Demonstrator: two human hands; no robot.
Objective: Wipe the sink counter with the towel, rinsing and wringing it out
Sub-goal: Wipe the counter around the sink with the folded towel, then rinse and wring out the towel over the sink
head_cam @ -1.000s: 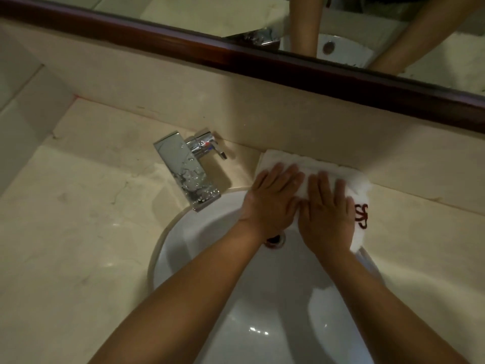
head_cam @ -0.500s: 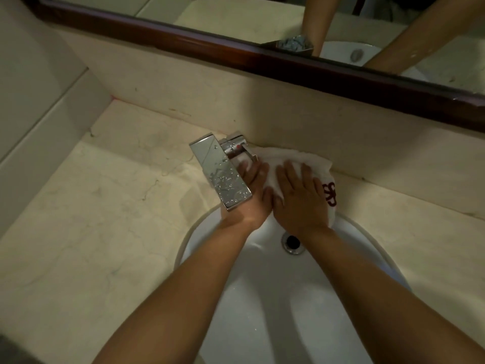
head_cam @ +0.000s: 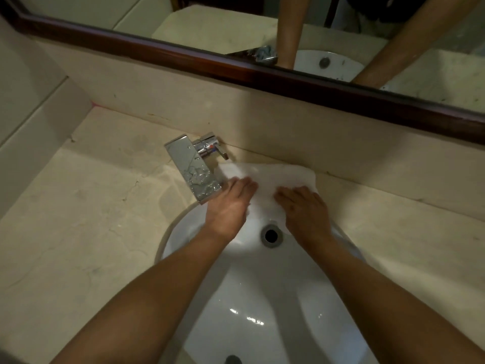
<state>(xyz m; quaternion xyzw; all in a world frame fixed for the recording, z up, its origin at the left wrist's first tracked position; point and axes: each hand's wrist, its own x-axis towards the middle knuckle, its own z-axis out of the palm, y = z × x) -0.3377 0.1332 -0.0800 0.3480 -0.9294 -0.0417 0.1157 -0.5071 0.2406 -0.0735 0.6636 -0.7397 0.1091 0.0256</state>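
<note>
A white towel (head_cam: 273, 177) lies spread on the beige stone counter (head_cam: 91, 219), on the strip between the sink basin (head_cam: 262, 298) and the back wall, just right of the faucet. Its near edge hangs over the basin's rim. My left hand (head_cam: 228, 203) presses palm-down on the towel's left part, right beside the faucet spout. My right hand (head_cam: 304, 208) presses on the towel's right part, a hand's width from the left one. Both forearms reach across the basin.
The chrome faucet (head_cam: 194, 172), wet with drops, sticks out over the basin's left rim, and its handle (head_cam: 210, 148) points right. The drain (head_cam: 271, 235) lies open between my wrists. A dark wooden mirror frame (head_cam: 236, 72) runs above the backsplash. A tiled wall (head_cam: 31, 122) bounds the counter's left end.
Both hands slid the towel left along the back strip up to the faucet. They then moved apart, the towel is spread wider, and its red mark no longer shows.
</note>
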